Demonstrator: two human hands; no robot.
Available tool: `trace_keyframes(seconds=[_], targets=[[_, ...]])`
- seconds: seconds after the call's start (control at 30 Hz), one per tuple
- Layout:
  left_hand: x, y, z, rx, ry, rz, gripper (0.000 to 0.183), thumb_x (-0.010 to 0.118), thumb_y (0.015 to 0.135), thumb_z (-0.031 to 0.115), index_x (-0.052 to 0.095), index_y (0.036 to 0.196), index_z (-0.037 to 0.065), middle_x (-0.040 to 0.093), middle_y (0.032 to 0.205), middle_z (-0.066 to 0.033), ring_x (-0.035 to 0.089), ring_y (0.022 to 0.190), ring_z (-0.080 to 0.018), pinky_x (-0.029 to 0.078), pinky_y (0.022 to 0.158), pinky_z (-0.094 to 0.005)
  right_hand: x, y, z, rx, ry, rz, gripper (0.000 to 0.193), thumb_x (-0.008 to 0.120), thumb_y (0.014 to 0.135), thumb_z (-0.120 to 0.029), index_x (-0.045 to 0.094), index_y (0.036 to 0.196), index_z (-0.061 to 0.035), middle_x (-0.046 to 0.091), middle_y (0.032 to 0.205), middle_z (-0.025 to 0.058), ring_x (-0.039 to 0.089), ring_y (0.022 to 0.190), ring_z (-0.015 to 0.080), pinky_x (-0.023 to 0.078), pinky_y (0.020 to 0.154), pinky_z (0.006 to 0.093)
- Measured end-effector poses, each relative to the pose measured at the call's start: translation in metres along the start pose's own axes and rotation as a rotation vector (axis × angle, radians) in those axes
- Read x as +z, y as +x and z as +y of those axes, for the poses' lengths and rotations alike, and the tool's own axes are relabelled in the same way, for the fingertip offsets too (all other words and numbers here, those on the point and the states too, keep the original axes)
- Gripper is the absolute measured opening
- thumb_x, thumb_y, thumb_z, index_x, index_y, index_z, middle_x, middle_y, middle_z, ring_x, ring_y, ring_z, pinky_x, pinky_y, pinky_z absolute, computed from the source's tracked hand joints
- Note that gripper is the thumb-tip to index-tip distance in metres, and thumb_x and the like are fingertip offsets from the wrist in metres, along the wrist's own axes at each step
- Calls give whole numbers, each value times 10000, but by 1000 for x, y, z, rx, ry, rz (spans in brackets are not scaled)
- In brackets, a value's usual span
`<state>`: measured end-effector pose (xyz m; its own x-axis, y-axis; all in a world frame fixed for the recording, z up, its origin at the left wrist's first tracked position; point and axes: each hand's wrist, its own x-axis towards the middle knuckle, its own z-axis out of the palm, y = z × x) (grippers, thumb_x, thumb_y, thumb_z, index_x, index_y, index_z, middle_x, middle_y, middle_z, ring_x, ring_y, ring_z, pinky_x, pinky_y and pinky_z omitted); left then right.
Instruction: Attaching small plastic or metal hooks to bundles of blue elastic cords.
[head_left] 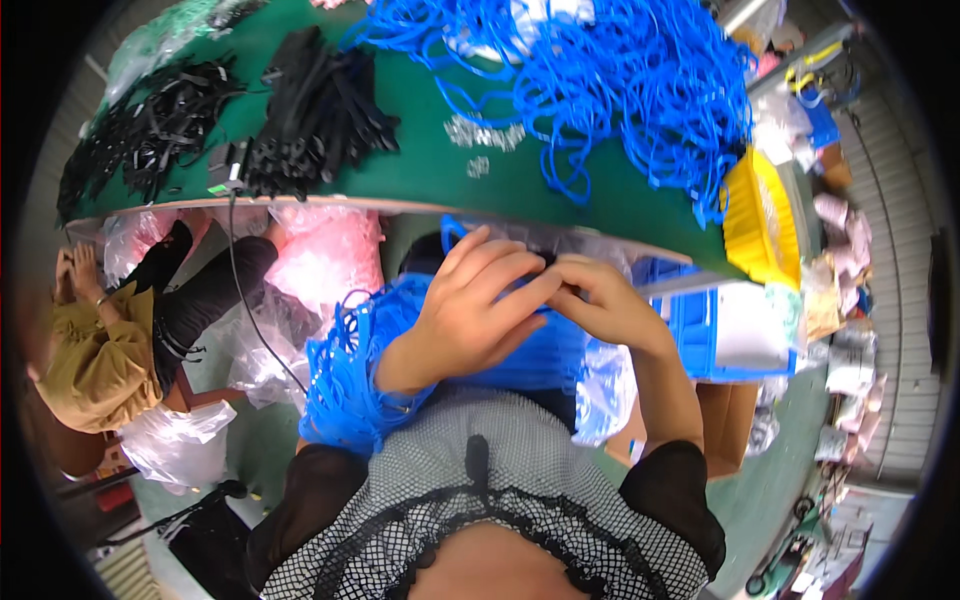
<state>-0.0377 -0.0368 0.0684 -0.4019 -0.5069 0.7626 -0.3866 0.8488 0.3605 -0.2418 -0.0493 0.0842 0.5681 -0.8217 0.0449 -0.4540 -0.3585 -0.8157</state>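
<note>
My left hand [477,305] and my right hand [606,303] meet in front of my body, just below the table edge. The fingers of both are bent, their tips pinched together around something small that I cannot make out; a dark bit shows between them. A thick bundle of thin blue straps [345,375] hangs around my left forearm. More blue straps [540,362] lie across my lap, under the hands. Past my hands, a large tangled heap of blue straps [630,90] covers the right of the green table [430,165].
Small clear pieces [484,133] lie mid-table. Bundles of black straps [318,120] and a loose black pile [160,125] are at left. A yellow bin [760,220] stands at the right end, a blue crate [700,320] below. A co-worker [105,345] sits at left beside pink bags [325,255].
</note>
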Motion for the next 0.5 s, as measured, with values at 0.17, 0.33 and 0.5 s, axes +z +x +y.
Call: trace_keyframes(seconds=[0.17,0.33,0.5], targets=[[14,-15,-7,-141,-7,-232,293,691,717,109,622,996,51,525,699,-79,533,618,-232,420,568,-332,17,-12,26,54,170,80,110,609,773,-56,616,868,0,571,776,95,547,691,185,432,609,285],[3,-27,-29,-323,-171,-138,166,628,786,70,611,945,26,563,746,-104,563,645,-259,434,571,-325,39,-75,112,467,46,293,182,682,723,-97,631,882,-24,596,814,95,581,748,209,464,677,287],[-2,-30,-25,-478,-328,-110,110,555,838,4,591,941,-13,565,792,-126,555,672,-236,436,609,-283,73,-110,140,350,-293,297,256,712,669,-74,635,911,-45,626,894,115,612,836,279,491,709,348]])
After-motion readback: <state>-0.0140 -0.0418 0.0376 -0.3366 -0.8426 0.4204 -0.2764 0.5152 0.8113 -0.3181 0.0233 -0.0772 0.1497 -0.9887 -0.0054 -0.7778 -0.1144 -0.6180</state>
